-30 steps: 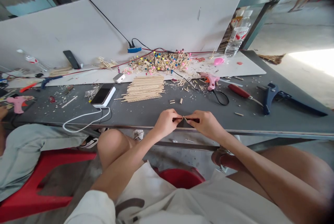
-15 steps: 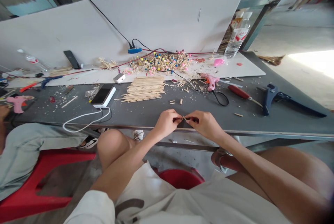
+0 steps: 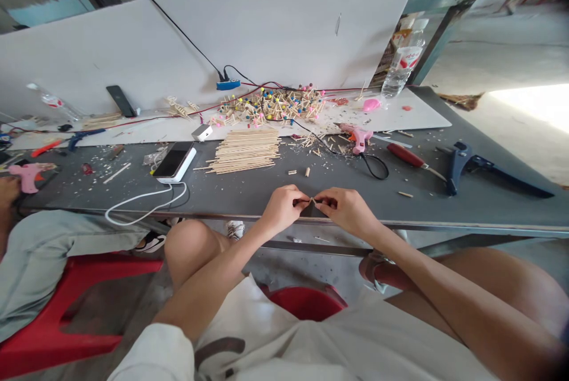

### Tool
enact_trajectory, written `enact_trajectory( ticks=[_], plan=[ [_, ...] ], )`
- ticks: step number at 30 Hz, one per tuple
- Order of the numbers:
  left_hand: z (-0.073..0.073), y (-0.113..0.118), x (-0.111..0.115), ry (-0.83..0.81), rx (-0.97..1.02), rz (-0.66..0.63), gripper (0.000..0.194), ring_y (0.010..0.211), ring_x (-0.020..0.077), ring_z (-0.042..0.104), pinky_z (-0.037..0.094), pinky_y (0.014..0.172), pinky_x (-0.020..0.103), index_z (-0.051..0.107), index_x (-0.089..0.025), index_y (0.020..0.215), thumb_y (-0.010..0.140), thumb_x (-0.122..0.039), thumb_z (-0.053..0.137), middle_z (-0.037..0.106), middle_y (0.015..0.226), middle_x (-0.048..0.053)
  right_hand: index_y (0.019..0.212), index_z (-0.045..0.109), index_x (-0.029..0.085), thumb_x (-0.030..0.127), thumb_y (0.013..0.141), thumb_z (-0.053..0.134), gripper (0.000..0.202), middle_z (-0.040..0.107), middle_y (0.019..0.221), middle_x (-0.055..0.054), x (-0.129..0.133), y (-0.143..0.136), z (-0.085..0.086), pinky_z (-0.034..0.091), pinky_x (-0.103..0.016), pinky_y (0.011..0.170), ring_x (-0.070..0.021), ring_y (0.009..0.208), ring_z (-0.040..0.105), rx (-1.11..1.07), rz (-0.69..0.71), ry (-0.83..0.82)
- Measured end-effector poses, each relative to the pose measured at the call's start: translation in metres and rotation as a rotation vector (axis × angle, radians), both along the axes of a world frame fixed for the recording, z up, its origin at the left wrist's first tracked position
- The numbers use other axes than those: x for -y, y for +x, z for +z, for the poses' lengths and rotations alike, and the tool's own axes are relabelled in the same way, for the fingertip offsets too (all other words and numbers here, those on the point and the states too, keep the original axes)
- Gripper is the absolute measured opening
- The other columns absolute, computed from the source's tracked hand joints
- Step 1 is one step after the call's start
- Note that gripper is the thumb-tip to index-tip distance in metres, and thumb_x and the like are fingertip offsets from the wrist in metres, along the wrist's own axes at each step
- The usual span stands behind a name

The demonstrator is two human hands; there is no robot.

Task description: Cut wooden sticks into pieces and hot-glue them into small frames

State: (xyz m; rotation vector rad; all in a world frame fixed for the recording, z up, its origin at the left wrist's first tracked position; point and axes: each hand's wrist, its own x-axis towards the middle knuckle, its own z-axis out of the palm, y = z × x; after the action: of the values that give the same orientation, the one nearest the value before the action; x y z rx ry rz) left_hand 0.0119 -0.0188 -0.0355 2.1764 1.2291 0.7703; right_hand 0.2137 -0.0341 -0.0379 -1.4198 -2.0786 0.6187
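Close to the front edge of the grey table (image 3: 231, 191), my left hand (image 3: 287, 204) and my right hand (image 3: 344, 206) meet fingertip to fingertip. Each is closed in a pinch on a small piece of wooden stick (image 3: 313, 199); the pieces touch in a peak between the fingers. Most of the wood is hidden by my fingers. Just beyond my hands lie short cut stick pieces (image 3: 307, 172). Farther back is a stack of long thin wooden sticks (image 3: 246, 151), and behind it a heap of stick pieces with coloured ball ends (image 3: 275, 103).
To the right lie a pink glue gun (image 3: 358, 137), a red-handled tool (image 3: 406, 155) and dark blue cutters (image 3: 460, 165). A phone (image 3: 175, 159) on a white block with a cable sits left. A water bottle (image 3: 402, 67) stands at the back. Another person's hand (image 3: 8, 191) shows at far left.
Almost nothing differs. Both hands keep their pinch at the same place, and the view has shifted very slightly.
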Motion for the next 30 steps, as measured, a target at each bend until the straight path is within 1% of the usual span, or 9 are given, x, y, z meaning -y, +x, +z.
enact_trajectory(
  ticks=[9,17,23,30],
  plan=[
    [-0.0018,0.0012,-0.0005,0.017,0.001,0.005,0.016,0.069,0.0126,0.063,0.048,0.067,0.023,0.079,-0.019,0.09,0.083,-0.011,0.068,0.069,0.081,0.003,0.092,0.075,0.022,0.023,0.083,0.061,0.017,0.072,0.081,-0.003,0.0012,-0.0009,0.0003,0.043,-0.025,0.063,-0.0151,0.068,0.06,0.004,-0.016,0.01],
    [-0.0054,0.0025,-0.0008,0.02,0.005,0.02,0.015,0.068,0.0124,0.062,0.047,0.066,0.023,0.079,-0.018,0.089,0.083,-0.011,0.068,0.068,0.08,0.003,0.092,0.076,0.022,0.023,0.083,0.061,0.017,0.072,0.081,-0.002,0.0018,-0.0024,0.002,0.041,-0.026,0.063,-0.0149,0.067,0.059,0.01,-0.042,-0.021],
    [-0.0052,0.0031,-0.0007,0.023,0.0,0.03,0.015,0.068,0.0126,0.062,0.047,0.065,0.023,0.079,-0.019,0.089,0.082,-0.011,0.069,0.068,0.079,0.003,0.092,0.076,0.022,0.023,0.083,0.062,0.017,0.073,0.082,-0.002,0.0023,-0.0034,0.001,0.042,-0.026,0.064,-0.0155,0.069,0.06,0.014,-0.064,-0.003],
    [-0.0064,0.0043,-0.0001,0.032,0.002,0.046,0.014,0.068,0.0127,0.062,0.047,0.066,0.023,0.079,-0.019,0.088,0.082,-0.011,0.069,0.069,0.079,0.003,0.091,0.077,0.023,0.023,0.082,0.064,0.016,0.074,0.081,-0.001,0.0015,-0.0038,0.0008,0.041,-0.026,0.063,-0.0155,0.069,0.061,0.015,-0.085,-0.03]
  ],
)
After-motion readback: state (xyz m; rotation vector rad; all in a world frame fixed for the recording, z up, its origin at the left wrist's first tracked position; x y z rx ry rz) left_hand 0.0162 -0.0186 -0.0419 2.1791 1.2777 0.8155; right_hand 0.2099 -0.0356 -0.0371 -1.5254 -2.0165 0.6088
